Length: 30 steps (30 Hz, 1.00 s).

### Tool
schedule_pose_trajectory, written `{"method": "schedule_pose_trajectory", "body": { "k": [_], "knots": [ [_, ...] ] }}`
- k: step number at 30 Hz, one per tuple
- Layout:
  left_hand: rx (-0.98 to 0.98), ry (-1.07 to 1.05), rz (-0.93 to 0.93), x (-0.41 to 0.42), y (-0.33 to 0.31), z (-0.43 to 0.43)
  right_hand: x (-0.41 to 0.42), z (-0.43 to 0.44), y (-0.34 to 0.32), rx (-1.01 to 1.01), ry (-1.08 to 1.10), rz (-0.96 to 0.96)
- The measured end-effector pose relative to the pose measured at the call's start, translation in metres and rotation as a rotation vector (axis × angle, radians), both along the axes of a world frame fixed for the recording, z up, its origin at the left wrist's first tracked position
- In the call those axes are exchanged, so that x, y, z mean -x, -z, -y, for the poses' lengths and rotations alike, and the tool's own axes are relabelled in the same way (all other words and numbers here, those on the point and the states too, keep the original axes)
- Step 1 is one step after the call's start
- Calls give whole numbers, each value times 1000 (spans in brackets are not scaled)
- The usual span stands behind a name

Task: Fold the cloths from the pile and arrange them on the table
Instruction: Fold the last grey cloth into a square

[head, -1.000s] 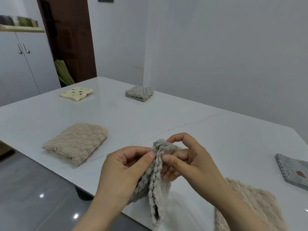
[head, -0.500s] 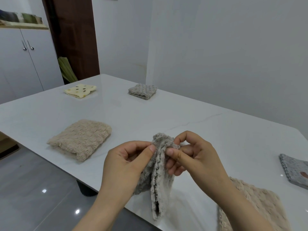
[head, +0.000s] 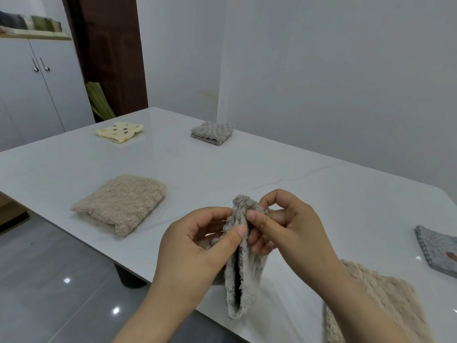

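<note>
— Grey fleece cloth (head: pixel 241 268) in the head view, hanging doubled above the near edge of the white table (head: pixel 197 164). Who has it?
— Both hands. The left hand (head: pixel 195 248) pinches its top between thumb and curled fingers. The right hand (head: pixel 291 229) pinches the same top just beside it, and the thumbs are almost touching.
— Any change from half a second ago?
— Little. Both pinches are the same. The left thumb sits a touch lower on the nap and the right thumb a touch higher. The cloth hangs as it did.
— And the rest of the table?
— As before. A folded beige cloth (head: pixel 121 203) lies left of the hands. A folded yellow spotted cloth (head: pixel 120 131) and a folded grey cloth (head: pixel 212 132) are at the far end. A grey patterned cloth (head: pixel 437 251) is at the right edge, and a loose beige cloth (head: pixel 385 308) is partly hidden by the right forearm
</note>
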<state>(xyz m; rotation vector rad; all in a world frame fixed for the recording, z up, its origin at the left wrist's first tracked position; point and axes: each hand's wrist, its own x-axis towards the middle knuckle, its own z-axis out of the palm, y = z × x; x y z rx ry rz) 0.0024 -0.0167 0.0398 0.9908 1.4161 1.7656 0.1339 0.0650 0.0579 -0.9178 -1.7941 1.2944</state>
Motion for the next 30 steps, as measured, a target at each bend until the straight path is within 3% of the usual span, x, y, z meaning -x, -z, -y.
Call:
{"method": "schedule_pose_trajectory", "body": {
  "k": [6,13,25,30],
  "knots": [
    [60,-2,56,-3,-8,2,2,0,0,-18,-4,-4],
    [61,-58,-49,3,-3,-3,2,-3,1,-32,-32,5],
    [4,-51,-57,25,-12,0,-38,-31,-6,-8,-153,436],
    [7,-54,-33,28,-9,-2,-45,-39,1,-222,-94,522]
  ]
}}
